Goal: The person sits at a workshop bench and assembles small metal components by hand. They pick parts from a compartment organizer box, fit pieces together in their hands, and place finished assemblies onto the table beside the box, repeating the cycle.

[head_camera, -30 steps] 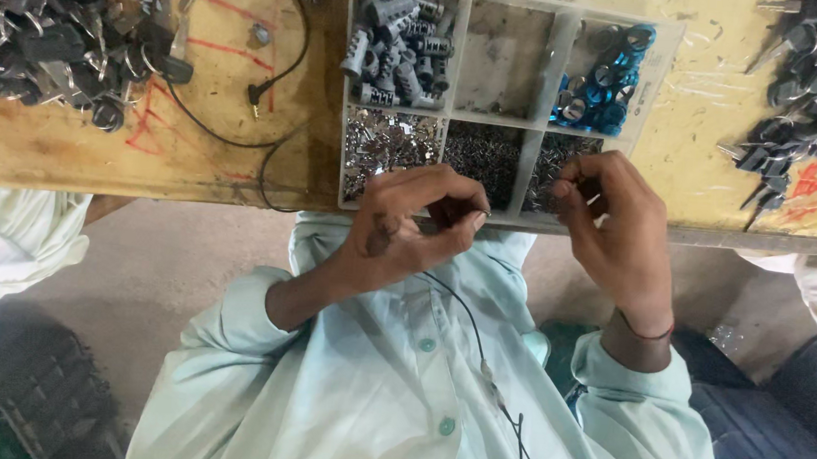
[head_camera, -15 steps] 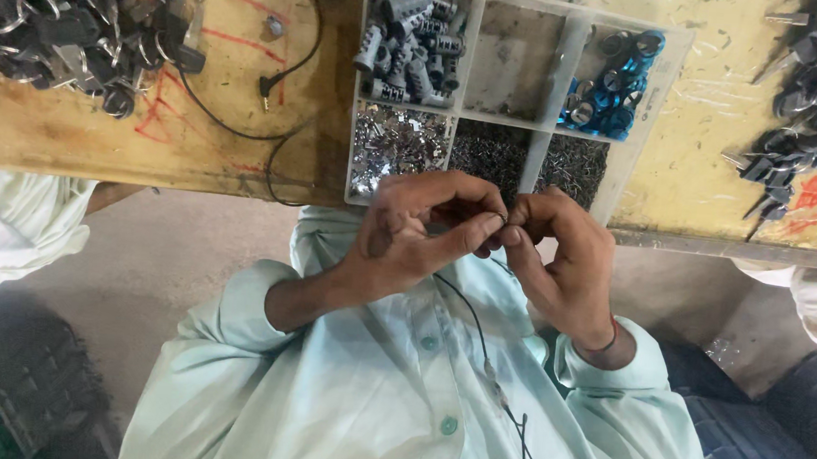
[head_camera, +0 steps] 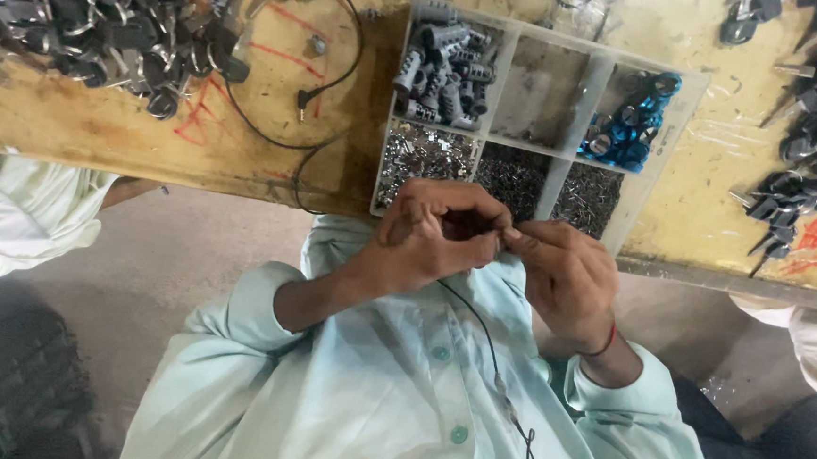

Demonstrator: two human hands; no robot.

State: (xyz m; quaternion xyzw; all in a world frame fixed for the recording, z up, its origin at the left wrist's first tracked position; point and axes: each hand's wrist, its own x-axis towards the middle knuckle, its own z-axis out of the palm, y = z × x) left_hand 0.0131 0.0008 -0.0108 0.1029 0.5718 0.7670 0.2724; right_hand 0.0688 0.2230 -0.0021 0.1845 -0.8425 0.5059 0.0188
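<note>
My left hand [head_camera: 432, 236] and right hand [head_camera: 562, 272], fingertips meeting just below the near edge of the worktop [head_camera: 102, 135]; fingers of both curled narrow, pinched on a small dark part [head_camera: 470, 226], mostly hidden, held close for fine work. Compartmented tray [head_camera: 686, 95] directly ahead at the near edge, handy to reach: grey cylinders [head_camera: 441, 85], blue pieces [head_camera: 627, 129], small metal bits [head_camera: 422, 155]. Dark key-like parts heaped at far left [head_camera: 90, 21] and right [head_camera: 816, 141]. Black cable [head_camera: 272, 136] loose beside the tray.

Pale mint shirt [head_camera: 389, 398], yellow table [head_camera: 703, 210] with red scribbles [head_camera: 198, 122], blue parts [head_camera: 627, 139], black cable [head_camera: 282, 137].
</note>
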